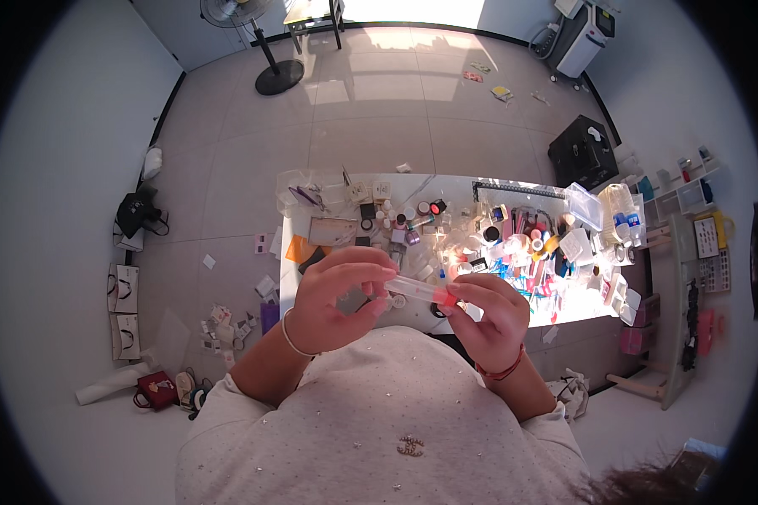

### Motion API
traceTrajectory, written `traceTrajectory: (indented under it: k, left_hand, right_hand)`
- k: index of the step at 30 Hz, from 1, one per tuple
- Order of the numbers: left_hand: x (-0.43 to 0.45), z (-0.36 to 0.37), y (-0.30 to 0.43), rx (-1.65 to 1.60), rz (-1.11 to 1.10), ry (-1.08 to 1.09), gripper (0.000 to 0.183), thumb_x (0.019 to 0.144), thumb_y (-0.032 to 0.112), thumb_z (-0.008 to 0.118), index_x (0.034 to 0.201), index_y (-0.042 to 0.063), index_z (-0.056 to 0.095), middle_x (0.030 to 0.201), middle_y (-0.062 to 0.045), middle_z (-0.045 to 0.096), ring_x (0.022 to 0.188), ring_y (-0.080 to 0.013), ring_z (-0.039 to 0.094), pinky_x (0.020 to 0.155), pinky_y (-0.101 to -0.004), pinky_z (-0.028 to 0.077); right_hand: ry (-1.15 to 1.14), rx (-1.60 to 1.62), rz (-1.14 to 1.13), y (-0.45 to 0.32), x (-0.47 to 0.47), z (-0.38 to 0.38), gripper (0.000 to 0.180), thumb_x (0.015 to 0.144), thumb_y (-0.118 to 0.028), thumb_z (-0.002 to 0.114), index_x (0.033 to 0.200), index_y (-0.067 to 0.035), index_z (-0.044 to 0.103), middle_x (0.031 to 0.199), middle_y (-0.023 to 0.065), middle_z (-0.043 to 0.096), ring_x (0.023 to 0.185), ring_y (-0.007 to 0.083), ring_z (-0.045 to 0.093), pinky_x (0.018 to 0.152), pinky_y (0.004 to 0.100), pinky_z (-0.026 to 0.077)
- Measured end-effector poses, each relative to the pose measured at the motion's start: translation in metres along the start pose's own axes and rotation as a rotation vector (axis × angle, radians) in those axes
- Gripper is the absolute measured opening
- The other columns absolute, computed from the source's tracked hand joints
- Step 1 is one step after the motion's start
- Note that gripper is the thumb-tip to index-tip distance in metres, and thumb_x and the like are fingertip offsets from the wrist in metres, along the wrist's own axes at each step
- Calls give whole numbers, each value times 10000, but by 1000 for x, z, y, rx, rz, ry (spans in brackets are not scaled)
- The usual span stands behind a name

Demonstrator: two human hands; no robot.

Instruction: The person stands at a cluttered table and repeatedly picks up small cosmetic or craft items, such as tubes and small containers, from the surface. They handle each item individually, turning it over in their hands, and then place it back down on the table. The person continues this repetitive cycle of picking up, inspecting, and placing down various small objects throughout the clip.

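A clear plastic tube (pixel 413 290) with a red-orange cap (pixel 443 297) is held level in front of my chest, above the near edge of the table. My left hand (pixel 344 297) pinches its clear end between thumb and fingers. At the capped end, my right hand (pixel 491 315) grips with thumb and forefinger. Beneath and beyond the hands spreads a white marble-patterned table (pixel 439 184) crowded with cosmetics. A flat pinkish box (pixel 333 231) and an orange envelope-like sheet (pixel 299 249) lie beyond my left hand.
Jars, brushes and bottles crowd the table's sunlit right side, with a clear plastic container (pixel 585 207) at its far corner. A pedestal fan (pixel 279 77), a black case (pixel 583 151) and a wheeled machine (pixel 581 47) stand beyond. Small boxes (pixel 221 331) litter the floor at left.
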State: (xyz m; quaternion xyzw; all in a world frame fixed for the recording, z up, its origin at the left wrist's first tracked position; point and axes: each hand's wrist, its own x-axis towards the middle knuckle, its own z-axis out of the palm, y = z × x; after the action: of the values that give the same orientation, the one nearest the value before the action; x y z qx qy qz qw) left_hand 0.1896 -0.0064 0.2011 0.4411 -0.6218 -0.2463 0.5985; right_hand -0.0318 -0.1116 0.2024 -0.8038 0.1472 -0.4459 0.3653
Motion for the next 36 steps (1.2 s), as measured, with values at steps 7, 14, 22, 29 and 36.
traceTrajectory:
  k: [7,14,22,29,36]
  left_hand:
    - [-7,-2,-8,-18,-123,-16,255,883,35,727,1113,-44,649,1052,-137,628,822,-139,582,723,-245,507]
    - [-8,-2,-9,-53,-99,4,220,873,-22,724,1077,-42,644,1047,-137,622,821,-137,578,717,-244,491]
    - [-5,-2,-11,59,-7,0,248,827,-11,771,1056,-6,674,1045,-121,633,756,-130,594,685,-242,496]
    - [-7,-3,-15,219,25,-3,250,810,60,807,1021,5,685,1011,-106,659,691,-114,609,627,-238,523]
    - [-1,-28,-45,409,-43,179,166,837,58,773,986,29,704,994,-103,684,697,-125,621,629,-235,519]
  right_hand:
    - [-10,-103,-104,2,-2,-1,328,756,19,806,1063,-22,696,954,114,706,730,213,663,626,286,522]
    - [-26,32,15,-5,4,1,389,749,1,827,1113,-31,690,980,111,714,788,202,698,669,281,546]
    - [-58,52,76,1,-6,1,304,753,11,819,1031,12,698,942,148,720,824,212,706,709,289,557]
    - [-61,-29,43,5,-6,4,302,787,-37,812,1067,-19,700,960,106,726,795,194,695,687,273,545]
    - [-48,1,219,14,-7,5,305,795,-3,785,1085,-23,696,1038,115,703,787,167,684,653,260,525]
